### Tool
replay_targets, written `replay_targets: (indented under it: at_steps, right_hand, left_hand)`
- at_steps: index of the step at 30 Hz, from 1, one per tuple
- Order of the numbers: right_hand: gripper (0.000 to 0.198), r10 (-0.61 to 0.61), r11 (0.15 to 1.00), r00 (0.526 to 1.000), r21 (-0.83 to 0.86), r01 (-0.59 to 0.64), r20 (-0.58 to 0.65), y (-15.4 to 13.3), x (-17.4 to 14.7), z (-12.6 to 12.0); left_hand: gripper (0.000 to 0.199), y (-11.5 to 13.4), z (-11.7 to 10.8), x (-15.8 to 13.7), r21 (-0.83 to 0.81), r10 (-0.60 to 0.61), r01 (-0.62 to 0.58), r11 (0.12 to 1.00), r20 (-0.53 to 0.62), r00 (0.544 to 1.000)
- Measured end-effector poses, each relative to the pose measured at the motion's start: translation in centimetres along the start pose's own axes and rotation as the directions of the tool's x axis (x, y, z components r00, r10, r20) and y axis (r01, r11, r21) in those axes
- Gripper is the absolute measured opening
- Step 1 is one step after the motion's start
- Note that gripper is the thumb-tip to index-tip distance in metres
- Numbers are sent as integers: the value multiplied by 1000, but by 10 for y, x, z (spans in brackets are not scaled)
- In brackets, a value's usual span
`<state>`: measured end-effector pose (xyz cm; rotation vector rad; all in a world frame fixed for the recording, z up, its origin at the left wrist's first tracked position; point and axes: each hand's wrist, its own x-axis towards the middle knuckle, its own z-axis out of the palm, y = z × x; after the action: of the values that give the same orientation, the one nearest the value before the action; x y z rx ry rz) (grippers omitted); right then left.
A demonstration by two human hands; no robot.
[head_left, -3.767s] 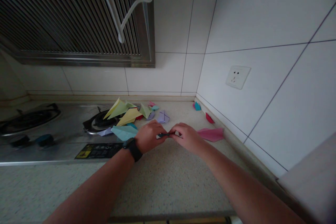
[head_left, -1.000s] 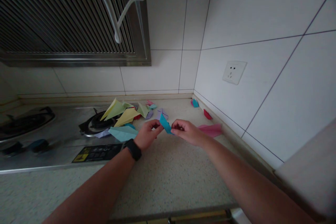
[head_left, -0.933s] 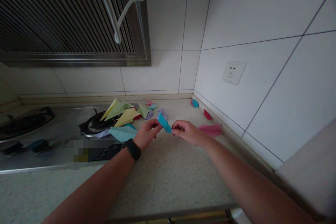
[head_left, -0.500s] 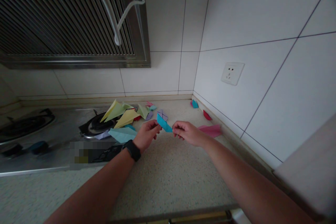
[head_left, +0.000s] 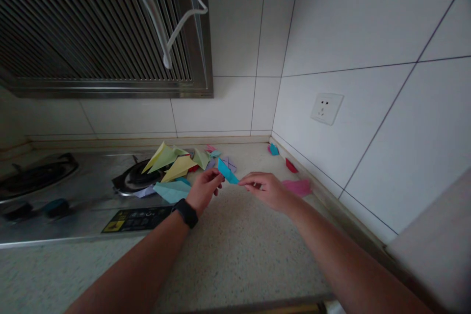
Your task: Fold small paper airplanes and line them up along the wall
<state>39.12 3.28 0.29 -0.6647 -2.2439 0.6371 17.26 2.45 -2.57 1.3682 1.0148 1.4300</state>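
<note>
A small folded piece of blue paper (head_left: 227, 171), long and pointed, is held up over the countertop between my two hands. My left hand (head_left: 206, 187), with a black watch on the wrist, pinches its upper left end. At its lower right tip, my right hand (head_left: 263, 185) has thumb and fingertips closed on the paper. Just behind the blue paper lies a purple folded paper (head_left: 230, 164). To the left of my left hand is a heap of folded papers, among them a yellow one (head_left: 179, 168) and a light blue one (head_left: 172, 191).
The paper heap partly covers the right burner (head_left: 128, 181) of the gas stove. Along the right wall lie a pink paper (head_left: 298, 187), a red folded paper (head_left: 291, 165) and a blue one (head_left: 274, 149). A range hood (head_left: 110, 93) with a hanging white cable overhangs the stove.
The blue paper and both hands have shifted very slightly left. My right hand's fingers have straightened somewhat at the paper's tip. The view has tilted up a little.
</note>
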Motion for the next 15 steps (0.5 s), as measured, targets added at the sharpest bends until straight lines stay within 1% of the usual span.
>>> replay_targets:
  at_steps: [2, 5, 7, 8, 10, 12, 13, 15]
  right_hand:
    - [23, -40, 999, 999, -33, 39, -5, -1, 0, -3]
    - [24, -111, 983, 994, -149, 110, 1, -3, -1, -12]
    - [25, -127, 962, 992, -244, 122, -7, -4, -3, -22]
    - [26, -118, 950, 993, -294, 105, -26, -4, -4, -28]
    - [27, -67, 916, 994, -399, 27, -87, -1, -7, -42]
    - [35, 18, 858, 990, -506, -86, -139, 6, -11, -57]
    - [39, 75, 820, 984, -552, -151, -159, 11, -14, -65]
    - [40, 207, 725, 959, -627, -285, -195, 23, -20, -78]
  left_hand:
    - [27, -2, -2, 1, 40, 5, -5, 999, 10, 1000]
    - [32, -7, -7, 3, 170, 14, -19, 985, 28, 1000]
    - [35, -10, -10, 4, 265, 13, -22, 964, 37, 999]
    - [35, -10, -11, 5, 303, 12, -25, 953, 45, 999]
    - [34, -10, -13, 4, 368, 20, -45, 929, 72, 997]
    - [32, -8, -13, 3, 423, 35, -83, 902, 121, 992]
    - [31, -7, -13, 2, 450, 39, -102, 887, 147, 988]
    - [31, -4, -11, 0, 505, 34, -132, 853, 198, 980]
